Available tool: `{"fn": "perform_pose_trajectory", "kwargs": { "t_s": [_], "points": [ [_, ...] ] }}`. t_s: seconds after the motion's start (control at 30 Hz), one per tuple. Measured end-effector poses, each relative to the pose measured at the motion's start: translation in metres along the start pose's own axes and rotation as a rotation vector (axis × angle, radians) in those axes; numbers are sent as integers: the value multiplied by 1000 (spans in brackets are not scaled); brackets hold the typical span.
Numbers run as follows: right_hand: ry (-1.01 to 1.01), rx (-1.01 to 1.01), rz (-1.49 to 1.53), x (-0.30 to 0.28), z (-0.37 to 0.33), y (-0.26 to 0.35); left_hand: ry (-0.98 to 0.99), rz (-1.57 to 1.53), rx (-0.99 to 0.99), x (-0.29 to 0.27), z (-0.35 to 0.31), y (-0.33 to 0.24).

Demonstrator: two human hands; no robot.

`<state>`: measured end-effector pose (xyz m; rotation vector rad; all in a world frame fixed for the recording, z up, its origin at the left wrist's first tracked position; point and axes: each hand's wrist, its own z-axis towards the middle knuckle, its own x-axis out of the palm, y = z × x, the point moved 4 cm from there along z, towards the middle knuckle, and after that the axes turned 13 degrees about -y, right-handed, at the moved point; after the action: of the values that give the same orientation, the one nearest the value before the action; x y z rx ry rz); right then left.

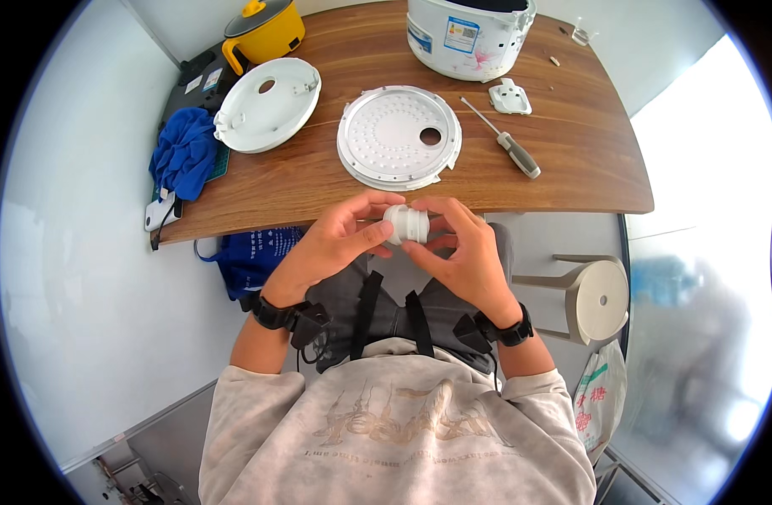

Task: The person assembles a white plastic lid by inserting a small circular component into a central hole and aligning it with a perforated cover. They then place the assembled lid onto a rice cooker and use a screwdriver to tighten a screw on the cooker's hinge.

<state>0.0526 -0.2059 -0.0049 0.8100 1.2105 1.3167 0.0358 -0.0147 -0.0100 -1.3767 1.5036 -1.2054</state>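
Observation:
Just off the table's near edge, above my lap, a small white cylindrical plastic part [406, 225] with a ridged rim is held between both hands. My left hand [352, 229] pinches its left end between thumb and fingers. On its right end are the thumb and fingers of my right hand [463, 240]. Straight ahead on the table lies a round white lid plate [386, 139] with raised dots and one round hole. A screwdriver [508, 145] with a grey handle rests to its right, its tip pointing away from me.
Left on the wooden table [260, 198] are a white lid cover [268, 118], a blue cloth [184, 151] and a yellow pot [268, 34]. A white rice cooker body [432, 50] stands at the back, near a small white bracket [510, 98]. A stool [601, 300] is at right.

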Motion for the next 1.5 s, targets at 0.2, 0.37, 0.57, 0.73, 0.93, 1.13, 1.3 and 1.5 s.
{"fn": "perform_pose_trajectory", "kwargs": {
  "t_s": [0.2,0.37,0.57,0.73,0.93,1.13,1.3,1.5],
  "points": [
    [-46,2,-19,0,-1,-6,-53,28,49,-10,-1,1],
    [-57,24,-26,-5,-1,-14,-316,225,128,-64,7,12],
    [-82,65,-2,-5,-1,-21,-629,799,367,-119,15,14],
    [-42,58,-51,-2,-1,-22,-658,915,430,-129,15,8],
    [-59,27,-73,-4,-1,-24,-609,975,453,-133,25,3],
    [-85,39,-97,-10,0,-31,-751,1069,711,-156,30,-9],
    [-63,31,-121,-9,0,-33,-838,1144,583,-186,47,-52],
    [-66,39,-118,-10,-3,-31,-898,1213,477,-208,61,-74]
  ]
}}
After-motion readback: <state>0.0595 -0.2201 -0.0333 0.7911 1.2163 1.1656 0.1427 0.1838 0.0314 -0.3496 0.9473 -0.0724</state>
